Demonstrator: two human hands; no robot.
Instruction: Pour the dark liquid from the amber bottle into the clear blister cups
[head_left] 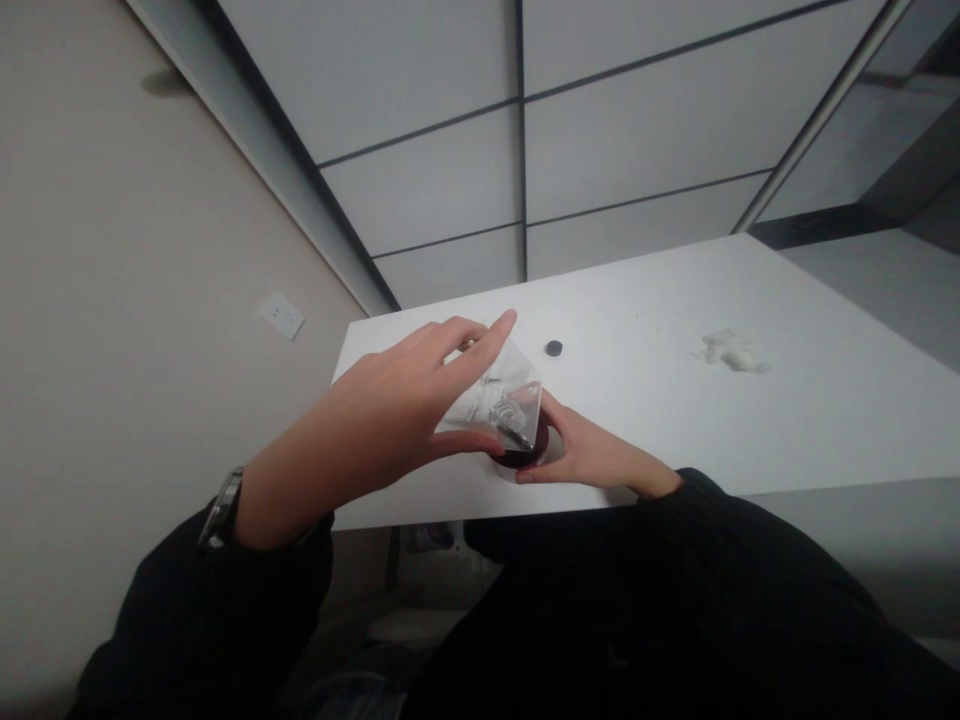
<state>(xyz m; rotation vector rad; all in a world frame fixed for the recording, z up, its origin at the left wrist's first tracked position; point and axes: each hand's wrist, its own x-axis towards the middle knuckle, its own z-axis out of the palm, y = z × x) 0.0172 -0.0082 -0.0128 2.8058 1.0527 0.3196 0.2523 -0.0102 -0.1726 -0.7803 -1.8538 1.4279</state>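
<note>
My left hand (pixel 397 415) pinches a small clear plastic bag (pixel 501 398) between thumb and fingers, with the index finger stretched along its top edge. Small metal parts show inside the bag. The bag hangs just over a dark round object (pixel 523 455) that rests on the white table (pixel 675 420). My right hand (pixel 589 450) curls around that dark object from the right, fingers touching its side. Both arms wear black sleeves, and a watch sits on the left wrist.
A small black round cap (pixel 553 348) lies on the table behind the hands. A crumpled white scrap (pixel 729 350) lies to the right. A beige wall with a socket (pixel 282 315) is at the left, and grey panelled partitions stand behind the table.
</note>
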